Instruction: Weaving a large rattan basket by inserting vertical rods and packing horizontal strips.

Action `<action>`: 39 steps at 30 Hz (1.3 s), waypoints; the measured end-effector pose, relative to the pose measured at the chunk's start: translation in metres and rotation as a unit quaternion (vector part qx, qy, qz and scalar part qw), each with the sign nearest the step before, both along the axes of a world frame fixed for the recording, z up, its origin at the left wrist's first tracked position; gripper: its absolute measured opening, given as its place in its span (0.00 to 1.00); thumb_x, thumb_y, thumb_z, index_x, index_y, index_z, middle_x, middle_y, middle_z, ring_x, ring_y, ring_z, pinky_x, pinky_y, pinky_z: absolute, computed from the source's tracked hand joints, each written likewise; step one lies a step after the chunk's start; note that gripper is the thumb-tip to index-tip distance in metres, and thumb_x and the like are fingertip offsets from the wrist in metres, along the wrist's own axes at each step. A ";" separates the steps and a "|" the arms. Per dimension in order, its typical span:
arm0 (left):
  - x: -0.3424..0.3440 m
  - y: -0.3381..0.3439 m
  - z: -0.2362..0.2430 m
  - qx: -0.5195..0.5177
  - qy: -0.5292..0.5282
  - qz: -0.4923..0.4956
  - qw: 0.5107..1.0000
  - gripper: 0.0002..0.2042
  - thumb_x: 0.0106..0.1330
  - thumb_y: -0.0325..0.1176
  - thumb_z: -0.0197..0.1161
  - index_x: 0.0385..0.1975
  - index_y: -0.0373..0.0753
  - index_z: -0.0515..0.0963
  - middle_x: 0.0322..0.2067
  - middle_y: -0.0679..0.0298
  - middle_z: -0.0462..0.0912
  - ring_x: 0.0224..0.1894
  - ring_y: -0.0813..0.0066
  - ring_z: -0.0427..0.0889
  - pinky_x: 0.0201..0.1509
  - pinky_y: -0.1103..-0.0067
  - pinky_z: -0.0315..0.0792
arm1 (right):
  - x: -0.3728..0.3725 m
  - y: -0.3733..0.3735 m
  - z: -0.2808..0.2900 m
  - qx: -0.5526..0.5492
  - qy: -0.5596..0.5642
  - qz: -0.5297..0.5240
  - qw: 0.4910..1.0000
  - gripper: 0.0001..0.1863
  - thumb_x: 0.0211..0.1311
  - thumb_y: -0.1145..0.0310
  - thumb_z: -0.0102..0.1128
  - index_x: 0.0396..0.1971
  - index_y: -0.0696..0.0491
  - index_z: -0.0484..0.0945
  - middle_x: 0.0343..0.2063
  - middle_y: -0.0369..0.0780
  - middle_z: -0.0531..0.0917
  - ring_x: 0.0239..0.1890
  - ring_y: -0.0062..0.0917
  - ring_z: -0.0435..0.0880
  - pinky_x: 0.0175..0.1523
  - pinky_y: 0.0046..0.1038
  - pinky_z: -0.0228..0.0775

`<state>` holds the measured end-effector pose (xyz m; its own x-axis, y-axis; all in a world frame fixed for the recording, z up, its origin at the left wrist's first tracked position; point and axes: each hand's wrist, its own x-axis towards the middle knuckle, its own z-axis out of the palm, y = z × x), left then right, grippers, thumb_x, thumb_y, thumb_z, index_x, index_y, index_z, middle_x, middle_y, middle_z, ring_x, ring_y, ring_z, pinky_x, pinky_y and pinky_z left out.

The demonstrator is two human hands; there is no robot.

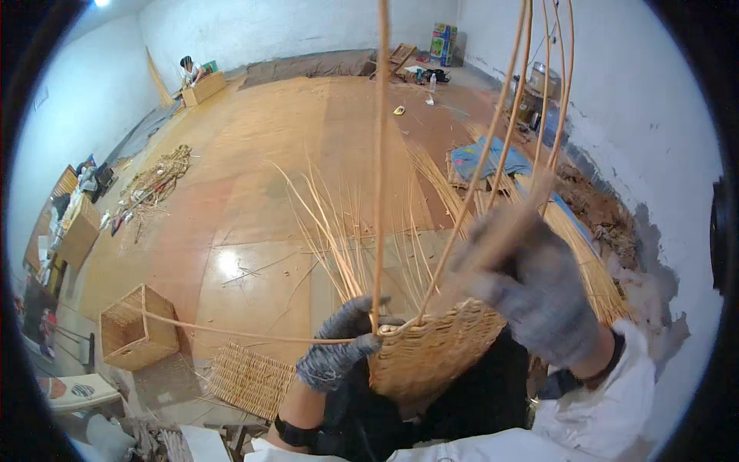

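A partly woven wicker basket stands against my dark-trousered lap, with long rods rising from its rim. My left hand, in a grey knit glove, pinches the rim at its left corner, thumb and fingers around the foot of an upright rod. From that corner a long loose rod runs out to the left. My right hand, also gloved, is above the right side of the rim. It is smeared by motion and closed around a blurred wicker rod that slants up to the right.
A finished square basket and a flat woven panel lie at the left. Loose thin rods fan out beyond my work. Bundled rods and a blue cloth lie at the right. Another person sits far off by a box.
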<state>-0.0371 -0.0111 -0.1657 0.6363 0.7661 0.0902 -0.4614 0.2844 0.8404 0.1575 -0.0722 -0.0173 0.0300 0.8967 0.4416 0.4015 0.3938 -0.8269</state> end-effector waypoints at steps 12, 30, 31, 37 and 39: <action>0.017 -0.005 -0.022 -0.007 -0.025 0.086 0.996 0.19 0.45 0.24 0.68 0.37 0.38 0.69 0.31 0.66 0.76 0.34 0.76 0.75 0.38 0.80 0.72 | -0.037 0.117 -0.010 -0.264 -0.457 0.177 0.830 0.15 0.48 0.65 0.60 0.25 0.63 0.72 0.20 0.47 0.78 0.21 0.33 0.80 0.26 0.29 0.72; 0.015 -0.009 -0.017 0.030 -0.046 0.076 0.996 0.19 0.49 0.25 0.64 0.43 0.34 0.71 0.39 0.59 0.75 0.41 0.68 0.75 0.48 0.73 0.70 | -0.049 0.144 -0.086 -0.328 -0.642 0.277 0.635 0.13 0.47 0.59 0.53 0.33 0.47 0.79 0.27 0.40 0.81 0.29 0.36 0.79 0.33 0.33 0.70; 0.010 -0.005 -0.020 0.041 -0.011 0.070 0.997 0.19 0.49 0.25 0.64 0.42 0.34 0.71 0.41 0.58 0.75 0.42 0.68 0.75 0.48 0.73 0.69 | -0.051 0.144 -0.084 -0.326 -0.640 0.282 0.636 0.13 0.47 0.59 0.53 0.33 0.47 0.79 0.27 0.40 0.81 0.29 0.36 0.79 0.33 0.33 0.70; 0.011 -0.010 -0.007 0.065 -0.017 0.027 0.997 0.16 0.50 0.27 0.64 0.40 0.34 0.72 0.43 0.56 0.74 0.43 0.69 0.74 0.49 0.75 0.68 | -0.050 0.115 -0.042 -0.296 -0.635 0.309 0.643 0.12 0.41 0.58 0.58 0.30 0.43 0.80 0.24 0.39 0.81 0.28 0.34 0.79 0.32 0.32 0.70; 0.013 -0.011 -0.006 0.057 -0.012 0.026 0.998 0.16 0.51 0.27 0.64 0.40 0.34 0.72 0.44 0.56 0.74 0.44 0.69 0.74 0.49 0.75 0.68 | -0.049 0.114 -0.038 -0.292 -0.646 0.317 0.630 0.13 0.41 0.58 0.58 0.30 0.42 0.80 0.24 0.39 0.81 0.27 0.34 0.79 0.32 0.32 0.69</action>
